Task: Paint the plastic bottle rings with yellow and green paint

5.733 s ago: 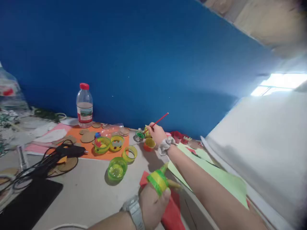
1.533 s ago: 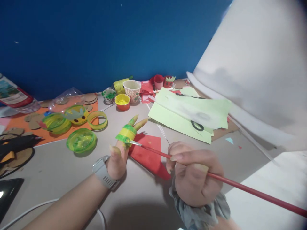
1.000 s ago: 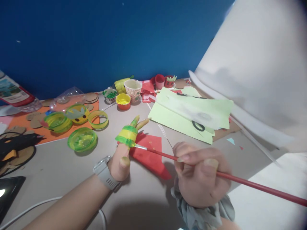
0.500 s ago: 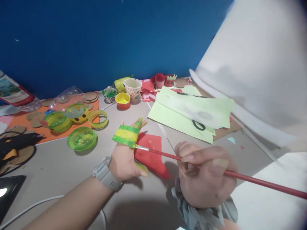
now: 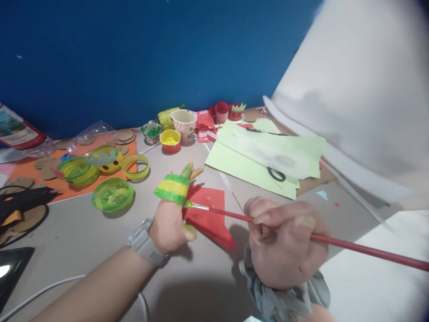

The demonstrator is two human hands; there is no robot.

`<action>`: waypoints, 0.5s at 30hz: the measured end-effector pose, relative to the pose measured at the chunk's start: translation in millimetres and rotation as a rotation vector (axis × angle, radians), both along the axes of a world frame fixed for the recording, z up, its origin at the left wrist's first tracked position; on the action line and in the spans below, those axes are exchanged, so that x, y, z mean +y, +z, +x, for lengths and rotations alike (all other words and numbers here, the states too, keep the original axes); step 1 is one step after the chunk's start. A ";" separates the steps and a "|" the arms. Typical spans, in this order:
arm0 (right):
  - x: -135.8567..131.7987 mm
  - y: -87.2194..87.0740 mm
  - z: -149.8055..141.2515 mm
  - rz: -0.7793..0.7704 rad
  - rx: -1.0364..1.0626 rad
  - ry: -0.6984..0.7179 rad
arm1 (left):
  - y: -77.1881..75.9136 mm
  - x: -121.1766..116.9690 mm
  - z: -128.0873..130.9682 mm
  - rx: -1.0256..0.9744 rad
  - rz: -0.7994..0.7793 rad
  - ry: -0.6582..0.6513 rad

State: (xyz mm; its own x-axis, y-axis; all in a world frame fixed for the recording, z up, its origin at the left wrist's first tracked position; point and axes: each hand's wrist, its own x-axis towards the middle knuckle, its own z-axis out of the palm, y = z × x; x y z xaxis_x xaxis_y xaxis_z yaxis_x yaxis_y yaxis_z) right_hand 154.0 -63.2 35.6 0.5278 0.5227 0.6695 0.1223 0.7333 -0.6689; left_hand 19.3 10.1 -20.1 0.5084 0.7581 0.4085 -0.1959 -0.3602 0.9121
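Big blue wall (image 5: 134, 58) out back, grey, pretty cluttered table (image 5: 90, 237) below. Went from reaching over the cup of green paint (image 5: 152, 133) a few seconds ago to working up close: red brush (image 5: 231, 215) now back at the striped band (image 5: 172, 188), tip right by the lower edge on the thumb side. Can't really tell if touching or just beside. Also got the band turned a bit since a second ago, now showing more of the yellow stripe between the two green ones, and the thumb tucked in more than half a second back. Probably means bringing another bit of that edge round to the bristles, so likely mid-painting on the rim.

Pose-wise: got the left hand (image 5: 169, 228) stretched up from the lower left, watch (image 5: 145, 243) on the wrist, fingers run through the band and poking out past the far end, no clenched grip there. Next to the red paper (image 5: 209, 212), too. Got the right hand (image 5: 284, 246) closed pen-style round the brush handle, coming in from the right, grey scrunchie (image 5: 284, 297) at the wrist.
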 end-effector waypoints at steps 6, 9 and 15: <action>-1.7 -5.7 0.5 -0.030 -0.043 0.036 | 2.6 0.7 -0.6 -0.011 -0.035 -0.019; -3.2 -7.9 1.4 -0.061 -0.036 0.055 | 3.8 0.9 0.0 -0.008 -0.027 0.006; -0.5 -5.4 1.4 0.047 -0.039 0.043 | 7.0 1.3 -0.7 0.025 -0.010 -0.002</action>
State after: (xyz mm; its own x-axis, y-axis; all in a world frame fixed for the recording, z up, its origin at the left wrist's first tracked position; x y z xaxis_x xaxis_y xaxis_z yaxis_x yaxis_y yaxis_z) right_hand 155.4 -63.7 30.1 0.4789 0.5114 0.7136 0.1154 0.7691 -0.6286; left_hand 18.6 11.3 -13.1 0.5200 0.7609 0.3880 -0.1733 -0.3509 0.9203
